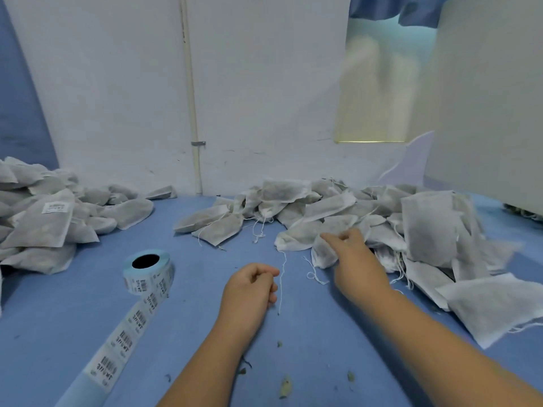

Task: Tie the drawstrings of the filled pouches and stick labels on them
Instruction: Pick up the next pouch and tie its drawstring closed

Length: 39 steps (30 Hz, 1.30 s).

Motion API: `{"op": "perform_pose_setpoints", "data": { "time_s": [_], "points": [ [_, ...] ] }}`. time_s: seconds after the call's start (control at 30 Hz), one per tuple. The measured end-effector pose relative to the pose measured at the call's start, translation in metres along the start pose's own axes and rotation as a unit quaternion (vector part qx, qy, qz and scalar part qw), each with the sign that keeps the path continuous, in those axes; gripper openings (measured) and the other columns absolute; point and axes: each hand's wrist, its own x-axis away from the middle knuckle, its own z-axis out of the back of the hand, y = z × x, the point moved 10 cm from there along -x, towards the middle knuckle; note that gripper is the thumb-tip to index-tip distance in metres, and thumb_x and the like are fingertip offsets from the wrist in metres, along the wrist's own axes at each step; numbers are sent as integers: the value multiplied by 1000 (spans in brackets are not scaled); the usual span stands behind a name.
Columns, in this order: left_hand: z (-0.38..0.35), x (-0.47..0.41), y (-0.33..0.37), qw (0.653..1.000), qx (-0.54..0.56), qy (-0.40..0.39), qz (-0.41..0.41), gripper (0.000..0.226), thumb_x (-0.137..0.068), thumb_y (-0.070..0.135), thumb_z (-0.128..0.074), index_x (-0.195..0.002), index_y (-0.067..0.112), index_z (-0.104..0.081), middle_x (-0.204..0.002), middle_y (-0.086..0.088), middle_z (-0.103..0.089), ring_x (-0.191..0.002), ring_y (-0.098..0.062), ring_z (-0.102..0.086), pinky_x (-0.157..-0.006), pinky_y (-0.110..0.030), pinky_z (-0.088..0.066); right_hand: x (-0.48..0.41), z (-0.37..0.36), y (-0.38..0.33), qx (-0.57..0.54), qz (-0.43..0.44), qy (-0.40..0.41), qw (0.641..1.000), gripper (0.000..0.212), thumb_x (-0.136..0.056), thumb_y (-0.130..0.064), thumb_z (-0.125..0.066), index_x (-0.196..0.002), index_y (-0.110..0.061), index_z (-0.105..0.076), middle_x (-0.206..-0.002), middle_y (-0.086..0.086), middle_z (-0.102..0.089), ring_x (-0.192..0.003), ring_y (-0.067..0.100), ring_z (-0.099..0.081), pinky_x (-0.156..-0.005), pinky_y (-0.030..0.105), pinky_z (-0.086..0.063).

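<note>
My right fingers [327,238] are pinching the edge of one pouch [323,255] at the near front of the untied heap [426,230] on the right. My left fingers [264,273] are curled next to a loose drawstring [281,286], honestly can't tell if they've got it. My tip: drag the pouch onto bare table [308,333] first so the strings don't snag. The label roll [148,271] is near left.

Single head-worn wide-angle view, facing forward and down, close over blue table [88,333], left hand [249,289] and right hand [355,259] mid-frame, wall [117,98] ahead
</note>
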Motion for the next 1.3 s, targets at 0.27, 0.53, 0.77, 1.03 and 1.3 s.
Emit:
{"op": "perform_pose_setpoints", "data": {
  "time_s": [0.27,0.53,0.77,1.03,1.3],
  "points": [
    [-2,-2,-1,1000,-11,-2,-2,26,-91,2,-47,-83,14,-69,-54,10,-59,-45,-3,-52,-48,-12,-43,-32,-27,16,153,23,-47,987,40,-92,-25,-41,-131,-32,-49,-144,4,-40,-116,31,-48,-72,30,-33],
    [6,2,8,997,-41,49,-37,28,-93,6,-48,-93,29,-65,-83,-3,-64,-47,0,-49,-45,-10,-38,-6,7,-17,-183,94,29,978,33,-88,-19,-64,-101,-50,-65,-107,-22,-55,-95,-4,-53,-78,12,-38],
    [10,18,47,968,-127,72,-202,43,-92,0,-51,-101,42,-56,-108,21,-54,-98,13,-52,-76,-2,-38,37,20,-25,-440,25,-32,897,40,-90,-8,-62,-89,-48,-69,-81,-10,-67,-75,12,-58,-67,29,-47],
    [-35,44,61,923,-226,-64,-304,50,-84,30,-49,-133,38,-51,-130,32,-47,-127,5,-44,-107,-18,-33,58,10,-31,-505,-11,-111,856,31,-90,3,-55,-97,-21,-72,-95,25,-66,-80,23,-57,-77,40,-45],
    [-38,50,64,911,-250,-54,-322,42,-87,30,-59,-125,46,-51,-112,23,-56,-109,2,-53,-97,-38,-44,59,-10,-32,-678,-118,-128,714,24,-90,-25,-59,-101,-7,-70,-93,10,-73,-80,22,-69,-76,33,-58]
  ]
}}
